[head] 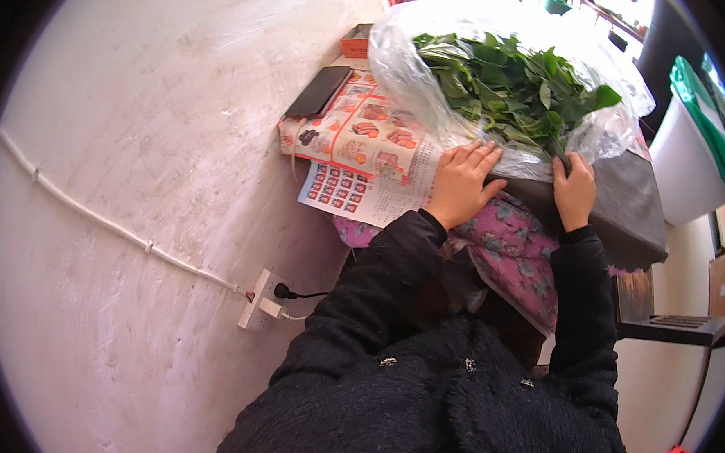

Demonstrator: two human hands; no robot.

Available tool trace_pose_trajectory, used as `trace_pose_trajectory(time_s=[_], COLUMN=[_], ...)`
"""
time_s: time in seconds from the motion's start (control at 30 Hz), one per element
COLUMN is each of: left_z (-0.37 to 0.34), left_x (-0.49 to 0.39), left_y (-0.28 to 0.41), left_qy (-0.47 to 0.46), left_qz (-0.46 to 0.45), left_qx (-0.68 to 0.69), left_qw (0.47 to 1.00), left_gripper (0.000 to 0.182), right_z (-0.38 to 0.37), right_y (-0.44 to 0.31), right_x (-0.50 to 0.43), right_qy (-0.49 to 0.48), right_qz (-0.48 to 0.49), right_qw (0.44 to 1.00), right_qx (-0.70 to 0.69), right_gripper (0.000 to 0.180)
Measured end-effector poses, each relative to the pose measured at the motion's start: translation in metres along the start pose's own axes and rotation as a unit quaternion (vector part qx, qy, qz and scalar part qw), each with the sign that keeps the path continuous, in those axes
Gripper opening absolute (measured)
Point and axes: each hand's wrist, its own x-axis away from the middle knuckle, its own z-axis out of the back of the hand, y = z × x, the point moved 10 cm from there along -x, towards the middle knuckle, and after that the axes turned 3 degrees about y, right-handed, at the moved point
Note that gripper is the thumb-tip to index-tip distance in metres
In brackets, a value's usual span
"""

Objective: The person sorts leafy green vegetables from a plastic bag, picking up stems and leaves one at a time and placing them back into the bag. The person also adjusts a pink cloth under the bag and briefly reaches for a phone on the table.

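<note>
A heap of leafy green vegetables (pixel 503 90) lies on a clear plastic bag (pixel 400 58) spread over the table. My left hand (pixel 468 181) rests flat at the bag's near edge, over the printed sheets, its fingers slightly apart. At the near right side of the leaves, my right hand (pixel 574 184) pinches a dark, flat piece between thumb and fingers; whether it is a leaf or something else I cannot tell. Beneath the bag's near edge shows a grey-brown table cover (pixel 626 206).
A dark phone (pixel 320 92) and an orange box (pixel 357 42) lie at the left near the wall. Printed flyers (pixel 358 134) cover the table's left part. A power strip (pixel 260 299) with plugs is on the wall. A white bin (pixel 688 160) with a green liner stands right.
</note>
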Motion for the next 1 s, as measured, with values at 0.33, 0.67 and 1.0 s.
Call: trace_pose_trajectory(time_s=[0.33, 0.67, 1.0], left_z=[-0.006, -0.011, -0.011], left_x=[-0.002, -0.002, -0.002], left_y=[0.001, 0.002, 0.001], left_qy=[-0.030, -0.050, -0.050], left_qz=[0.006, -0.001, 0.005], left_qx=[-0.015, 0.000, 0.002], left_qw=[0.999, 0.999, 0.999], left_gripper=[0.049, 0.049, 0.047], right_z=[0.009, 0.019, 0.020], right_y=[-0.003, -0.008, -0.008], right_x=[0.004, 0.008, 0.010], right_qy=[0.021, 0.044, 0.048], right_qz=[0.012, 0.036, 0.034], right_qw=[1.000, 0.998, 0.998], right_qx=[0.007, -0.013, -0.026], right_gripper=[0.017, 0.012, 0.011])
